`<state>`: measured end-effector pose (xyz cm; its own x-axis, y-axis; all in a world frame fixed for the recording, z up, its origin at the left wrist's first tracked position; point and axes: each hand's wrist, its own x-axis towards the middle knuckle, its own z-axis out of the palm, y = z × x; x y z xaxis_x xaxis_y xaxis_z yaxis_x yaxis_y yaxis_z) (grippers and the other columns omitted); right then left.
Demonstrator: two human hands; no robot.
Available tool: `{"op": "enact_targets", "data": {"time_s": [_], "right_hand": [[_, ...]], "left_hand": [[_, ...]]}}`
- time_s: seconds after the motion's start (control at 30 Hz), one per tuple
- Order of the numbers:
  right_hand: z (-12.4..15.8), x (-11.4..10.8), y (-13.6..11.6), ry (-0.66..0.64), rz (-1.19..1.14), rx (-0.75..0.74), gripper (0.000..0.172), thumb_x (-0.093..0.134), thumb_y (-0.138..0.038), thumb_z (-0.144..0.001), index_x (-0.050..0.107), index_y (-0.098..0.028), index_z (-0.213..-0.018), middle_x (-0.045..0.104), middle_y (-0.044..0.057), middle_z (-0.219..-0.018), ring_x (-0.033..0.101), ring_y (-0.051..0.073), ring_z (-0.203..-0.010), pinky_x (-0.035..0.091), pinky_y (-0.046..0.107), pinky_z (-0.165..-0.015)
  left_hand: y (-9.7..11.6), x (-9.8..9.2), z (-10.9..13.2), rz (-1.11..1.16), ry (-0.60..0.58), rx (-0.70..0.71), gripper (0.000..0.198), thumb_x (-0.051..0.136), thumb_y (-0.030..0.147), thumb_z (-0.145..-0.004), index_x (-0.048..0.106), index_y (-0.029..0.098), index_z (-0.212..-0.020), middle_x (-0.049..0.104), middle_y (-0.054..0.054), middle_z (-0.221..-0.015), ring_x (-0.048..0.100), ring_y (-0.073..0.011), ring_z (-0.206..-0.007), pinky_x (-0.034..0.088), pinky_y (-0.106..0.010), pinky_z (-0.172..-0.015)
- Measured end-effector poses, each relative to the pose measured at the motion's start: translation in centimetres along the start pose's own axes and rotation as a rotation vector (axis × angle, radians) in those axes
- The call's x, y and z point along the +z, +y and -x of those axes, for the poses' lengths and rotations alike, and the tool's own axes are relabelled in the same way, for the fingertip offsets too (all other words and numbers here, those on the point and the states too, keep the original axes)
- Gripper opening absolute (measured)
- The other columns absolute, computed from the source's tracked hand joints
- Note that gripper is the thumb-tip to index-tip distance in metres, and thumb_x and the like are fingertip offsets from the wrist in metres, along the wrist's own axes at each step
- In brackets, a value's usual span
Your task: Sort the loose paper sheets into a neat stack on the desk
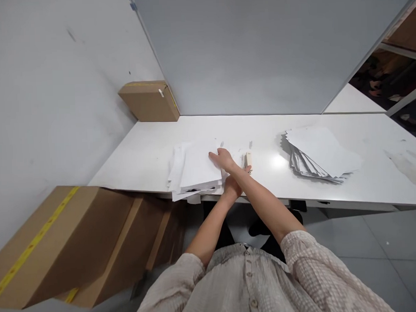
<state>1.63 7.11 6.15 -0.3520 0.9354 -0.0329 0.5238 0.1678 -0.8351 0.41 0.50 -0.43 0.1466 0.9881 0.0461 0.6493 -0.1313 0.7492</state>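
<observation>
A stack of white paper sheets (199, 167) lies near the table's front edge, its edges uneven. My right hand (225, 160) rests on the right side of this stack, fingers and thumb apart. My forearms cross, the right one on top. Beneath it, my left hand (232, 186) reaches to the right, and a fingertip meets the near end of a small cream-coloured stapler (248, 159). Most of the left fingers are hidden behind the right forearm, so their grip on the stapler is unclear.
A fanned pile of papers (320, 152) lies on the right of the white table (139, 154). One cardboard box (149, 103) stands at the back left corner; large taped boxes (64, 238) stand on the left, below the tabletop. A grey panel (259, 54) rises behind.
</observation>
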Motion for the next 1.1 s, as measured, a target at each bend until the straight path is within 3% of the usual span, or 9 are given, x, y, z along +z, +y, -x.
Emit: {"op": "enact_targets", "data": {"time_s": [0.1, 0.23, 0.33, 0.47, 0.57, 0.63, 0.77, 0.9, 1.1], "right_hand": [[1.2, -0.9, -0.4, 0.011, 0.132, 0.155, 0.048, 0.043, -0.052, -0.086, 0.055, -0.010, -0.105, 0.062, 0.016, -0.093, 0.060, 0.029, -0.086, 0.044, 0.041, -0.073], [4.1, -5.0, 1.1, 0.091, 0.283, 0.093, 0.045, 0.042, -0.049, -0.087, 0.054, -0.013, -0.113, 0.064, 0.014, -0.090, 0.060, 0.028, -0.088, 0.043, 0.038, -0.076], [6.2, -10.3, 4.5, 0.289, 0.409, 0.133, 0.032, 0.047, -0.036, -0.086, 0.058, -0.017, -0.109, 0.066, 0.011, -0.088, 0.060, 0.025, -0.086, 0.043, 0.035, -0.078], [8.8, -18.2, 10.6, 0.661, 0.646, 0.288, 0.032, 0.049, -0.031, -0.084, 0.061, -0.015, -0.109, 0.059, 0.016, -0.113, 0.051, 0.029, -0.103, 0.040, 0.039, -0.085], [9.9, -21.8, 14.4, 0.668, 0.707, 0.361, 0.052, 0.056, -0.039, -0.078, 0.051, -0.016, -0.126, 0.048, 0.015, -0.132, 0.040, 0.033, -0.117, 0.036, 0.043, -0.090], [10.1, -22.5, 16.0, 0.600, 0.702, 0.412, 0.060, 0.056, -0.044, -0.077, 0.046, -0.018, -0.130, 0.048, 0.015, -0.133, 0.039, 0.033, -0.118, 0.036, 0.045, -0.090], [9.7, -21.8, 17.5, 0.614, 0.688, 0.479, 0.047, 0.052, -0.046, -0.078, 0.061, -0.019, -0.116, 0.057, 0.013, -0.122, 0.043, 0.033, -0.112, 0.036, 0.044, -0.089], [9.3, -21.6, 17.7, 0.676, 0.611, 0.483, 0.040, 0.050, -0.043, -0.077, 0.068, -0.017, -0.103, 0.063, 0.013, -0.111, 0.049, 0.031, -0.106, 0.037, 0.039, -0.085], [9.7, -22.6, 16.8, 0.755, 0.578, 0.399, 0.034, 0.037, -0.029, -0.084, 0.069, -0.016, -0.085, 0.067, 0.012, -0.082, 0.057, 0.023, -0.079, 0.038, 0.032, -0.070]], "left_hand": [[-0.1, 0.2, -0.1, -0.135, -0.015, 0.033, 0.043, 0.049, 0.031, -0.086, 0.051, 0.028, -0.129, 0.051, -0.011, -0.129, 0.050, -0.0341, -0.113, 0.041, -0.044, -0.089], [-0.2, 0.6, 0.0, -0.300, -0.022, 0.064, 0.043, 0.040, 0.018, -0.087, 0.050, 0.021, -0.129, 0.056, -0.014, -0.118, 0.055, -0.0299, -0.102, 0.045, -0.039, -0.080], [-0.2, 0.6, 0.2, -0.362, 0.035, 0.140, 0.050, 0.034, 0.011, -0.087, 0.043, 0.026, -0.134, 0.058, -0.008, -0.104, 0.057, -0.0197, -0.088, 0.046, -0.029, -0.072], [-0.2, 0.5, 0.4, -0.407, 0.102, 0.197, 0.051, 0.033, 0.011, -0.088, 0.042, 0.029, -0.134, 0.057, -0.005, -0.099, 0.056, -0.0154, -0.083, 0.044, -0.023, -0.065], [-0.2, 0.6, 0.4, -0.407, 0.116, 0.206, 0.050, 0.033, 0.010, -0.087, 0.044, 0.027, -0.133, 0.057, -0.005, -0.097, 0.056, -0.0153, -0.081, 0.044, -0.023, -0.064], [-0.3, 0.7, 0.3, -0.401, 0.126, 0.211, 0.050, 0.034, 0.010, -0.087, 0.045, 0.026, -0.133, 0.057, -0.005, -0.097, 0.057, -0.0151, -0.081, 0.044, -0.023, -0.065], [-0.4, 0.7, 0.3, -0.395, 0.138, 0.215, 0.050, 0.034, 0.010, -0.087, 0.046, 0.026, -0.132, 0.058, -0.005, -0.097, 0.057, -0.0150, -0.081, 0.044, -0.023, -0.064], [-0.6, 0.8, 0.3, -0.390, 0.153, 0.235, 0.050, 0.036, 0.010, -0.086, 0.046, 0.026, -0.132, 0.058, -0.005, -0.096, 0.057, -0.0152, -0.082, 0.045, -0.023, -0.065], [-0.8, 1.0, 0.2, -0.346, 0.179, 0.246, 0.051, 0.035, 0.010, -0.085, 0.047, 0.025, -0.132, 0.058, -0.006, -0.095, 0.057, -0.0157, -0.081, 0.045, -0.023, -0.063]]}}
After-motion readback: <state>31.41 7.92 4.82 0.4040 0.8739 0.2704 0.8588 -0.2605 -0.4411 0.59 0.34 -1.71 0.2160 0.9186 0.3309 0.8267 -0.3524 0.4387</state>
